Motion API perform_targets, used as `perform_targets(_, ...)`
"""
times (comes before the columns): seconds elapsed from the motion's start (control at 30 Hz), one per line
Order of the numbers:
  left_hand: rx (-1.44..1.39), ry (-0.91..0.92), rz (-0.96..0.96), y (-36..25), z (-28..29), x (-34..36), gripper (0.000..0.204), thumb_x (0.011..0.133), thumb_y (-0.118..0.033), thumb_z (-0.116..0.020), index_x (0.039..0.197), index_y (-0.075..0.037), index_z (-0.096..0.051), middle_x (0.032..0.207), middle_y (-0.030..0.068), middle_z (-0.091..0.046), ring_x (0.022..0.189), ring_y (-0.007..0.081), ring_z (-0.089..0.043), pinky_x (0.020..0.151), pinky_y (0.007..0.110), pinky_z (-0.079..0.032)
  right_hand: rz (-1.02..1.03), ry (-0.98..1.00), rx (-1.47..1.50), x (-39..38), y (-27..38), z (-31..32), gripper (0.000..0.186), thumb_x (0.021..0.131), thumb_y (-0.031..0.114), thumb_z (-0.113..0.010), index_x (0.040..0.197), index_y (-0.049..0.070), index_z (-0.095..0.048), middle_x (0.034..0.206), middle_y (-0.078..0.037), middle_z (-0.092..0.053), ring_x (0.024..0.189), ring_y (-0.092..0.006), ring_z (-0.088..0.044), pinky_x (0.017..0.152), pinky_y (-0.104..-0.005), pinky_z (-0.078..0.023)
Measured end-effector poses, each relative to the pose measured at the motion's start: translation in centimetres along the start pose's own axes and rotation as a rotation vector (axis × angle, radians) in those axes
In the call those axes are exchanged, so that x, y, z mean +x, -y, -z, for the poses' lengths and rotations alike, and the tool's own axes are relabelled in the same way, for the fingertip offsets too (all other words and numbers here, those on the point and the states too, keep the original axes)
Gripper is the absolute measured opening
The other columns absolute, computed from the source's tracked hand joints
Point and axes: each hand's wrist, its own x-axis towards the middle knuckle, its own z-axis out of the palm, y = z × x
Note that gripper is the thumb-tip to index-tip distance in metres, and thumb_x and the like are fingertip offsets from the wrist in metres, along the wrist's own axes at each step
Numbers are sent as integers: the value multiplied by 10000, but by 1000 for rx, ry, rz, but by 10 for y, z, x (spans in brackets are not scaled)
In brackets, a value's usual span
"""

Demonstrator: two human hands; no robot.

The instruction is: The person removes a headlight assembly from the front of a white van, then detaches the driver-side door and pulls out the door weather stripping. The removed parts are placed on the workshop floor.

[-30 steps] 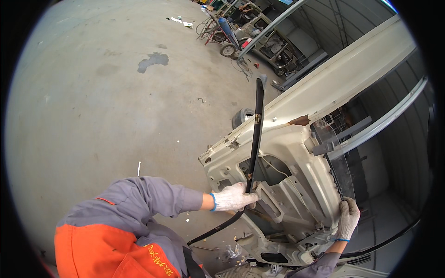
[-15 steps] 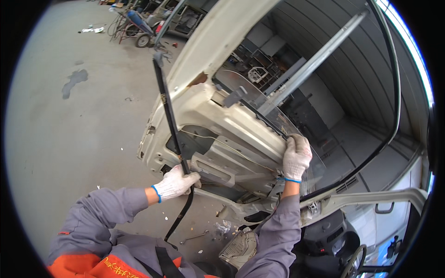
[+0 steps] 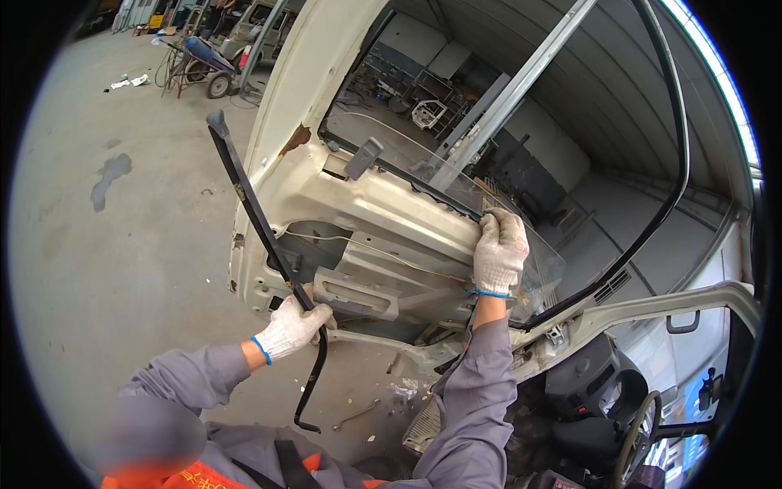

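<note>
Black strip (image 3: 259, 220) is gripped by L hand (image 3: 292, 328) near mid-length; likely light, stiff. Glass (image 3: 456, 183) top edge is clasped by R hand (image 3: 498, 253); prob. heavy, fragile.

- We stood over a grey concrete floor (image 3: 122, 269), bare across most of its width.
- We saw a dark stain (image 3: 110, 179) on it, off to the left.
- We noted white litter scraps (image 3: 130, 81) lying far back.
- We found a wrench (image 3: 356, 415) and small pale debris (image 3: 403, 389) on the floor below the door.
</note>
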Motion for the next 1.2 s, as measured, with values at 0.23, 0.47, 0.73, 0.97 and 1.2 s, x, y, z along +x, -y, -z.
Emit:
perform_targets(0.23,-3,39,44,-10,-1,-4,241,973,-233,-606,1108,-33,-622,840,56,-759,591,108,-629,550,286,-537,99,-355,275,61,42,9,112,986,-18,-586,996,3,-696,787,-80,-691,632,-140,-624,534,-293,-511)
perform_targets(0.47,25,154,69,-9,19,4,251,949,-284,-625,970,-44,-693,803,48,-724,604,112,-638,564,284,-532,240,-325,558,158,181,79,166,1005,108,-654,1084,-5,-747,783,-50,-696,600,-89,-597,501,-212,-447)
perform_targets(0.73,112,221,32,-11,28,5,323,937,-390,-619,935,-70,-661,820,47,-744,632,137,-662,637,299,-548,282,704,-21,-49,135,20,66,915,167,-755,937,106,-742,905,-92,-685,775,-270,-680,688,-388,-561)
perform_targets(0.97,164,195,-12,0,33,8,354,914,-412,-608,884,-64,-668,806,79,-735,716,195,-685,734,349,-548,397,345,-183,40,113,3,339,862,164,-765,1177,59,-692,1094,-137,-709,997,-338,-673,892,-430,-547)
perform_targets(1.2,131,226,7,9,34,10,384,887,-445,-603,831,-69,-659,787,73,-731,780,217,-700,754,348,-541,448,671,-194,63,111,-10,267,852,223,-769,1079,86,-733,1055,-117,-708,982,-342,-665,866,-436,-538)
